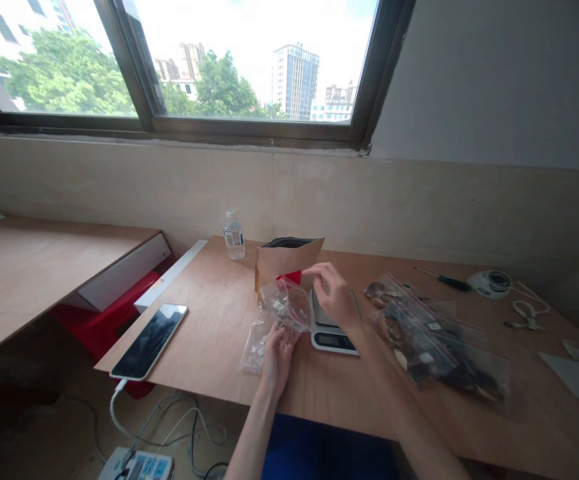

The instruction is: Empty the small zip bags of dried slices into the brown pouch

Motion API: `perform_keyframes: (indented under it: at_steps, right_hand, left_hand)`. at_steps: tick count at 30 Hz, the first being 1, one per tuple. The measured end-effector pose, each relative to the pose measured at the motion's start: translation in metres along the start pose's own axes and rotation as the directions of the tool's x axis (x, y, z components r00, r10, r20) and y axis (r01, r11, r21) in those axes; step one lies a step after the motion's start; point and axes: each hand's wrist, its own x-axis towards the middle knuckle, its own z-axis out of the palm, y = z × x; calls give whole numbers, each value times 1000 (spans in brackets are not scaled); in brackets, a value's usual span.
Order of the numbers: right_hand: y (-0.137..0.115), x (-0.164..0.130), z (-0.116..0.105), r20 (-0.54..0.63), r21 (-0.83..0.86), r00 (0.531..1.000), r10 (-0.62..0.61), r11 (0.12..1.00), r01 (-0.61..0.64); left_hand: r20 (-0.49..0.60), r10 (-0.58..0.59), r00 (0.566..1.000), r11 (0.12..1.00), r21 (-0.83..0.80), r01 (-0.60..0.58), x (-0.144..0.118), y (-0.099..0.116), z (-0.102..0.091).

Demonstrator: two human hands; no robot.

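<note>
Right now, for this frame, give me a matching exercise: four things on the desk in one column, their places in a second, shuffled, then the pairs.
Things:
1. phone
2. water bottle
3. small clear bag
4. screwdriver

Places:
A. held between the left hand and right hand
B. far right, near the wall
C. front left corner of the desk
D. standing left of the brown paper pouch

Pairs: 1-C, 2-D, 3-A, 4-B
</note>
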Motion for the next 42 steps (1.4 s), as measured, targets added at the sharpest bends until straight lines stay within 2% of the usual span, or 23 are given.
perform_keyframes:
  at_steps: [3, 5, 7, 10, 13, 17, 19, 23, 26, 28, 31, 35, 38, 42]
  right_hand:
    - [17, -28, -1, 126, 132, 968, 215, 964, -231]
    - [27, -39, -3, 235, 191, 919, 318, 912, -364]
    - [33, -45, -7, 358, 240, 862, 359, 857, -456]
    - [30, -45, -17, 489, 318, 804, 339, 789, -526]
    - [20, -42, -24, 563, 380, 781, 272, 753, -537]
    - [10, -41, -22, 634, 412, 753, 178, 747, -523]
    - [7, -41, -18, 626, 414, 761, 169, 754, -509]
    - [5, -41, -9, 540, 377, 818, 197, 813, -444]
    - [4, -41, -3, 528, 375, 824, 205, 814, -443]
    - [5, -41, 0, 515, 400, 828, 222, 792, -461]
    - [11, -43, 4, 450, 478, 841, 301, 714, -512]
    - [24, -44, -2, 369, 563, 840, 398, 624, -542]
    - [26, -31, -13, 291, 595, 874, 389, 642, -484]
    - [18, 14, -16, 129, 603, 932, 338, 720, -344]
  left_hand:
    - [45, 47, 998, 999, 24, -48, 0, -1, 6]
    - [63, 66, 996, 997, 47, -69, 0, -2, 12]
    - [50, 73, 996, 995, 67, -77, -1, -1, 19]
    - [63, 90, 994, 981, 166, -99, -4, 4, 29]
    - [92, 138, 986, 940, 300, -160, -7, 7, 35]
    - [13, 258, 966, 902, 354, -246, -9, 5, 37]
    - [-11, 296, 955, 884, 382, -270, -10, 4, 37]
    - [-46, 317, 947, 861, 434, -267, -12, 8, 36]
    - [-79, 302, 950, 871, 428, -242, -15, 14, 39]
    - [-85, 295, 952, 877, 420, -234, -17, 17, 42]
    - [-115, 316, 942, 880, 407, -245, -19, 19, 43]
    - [-209, 349, 913, 885, 394, -248, -18, 17, 34]
    - [-291, 345, 892, 904, 360, -231, -18, 17, 23]
    - [-384, 305, 871, 936, 292, -198, -22, 20, 15]
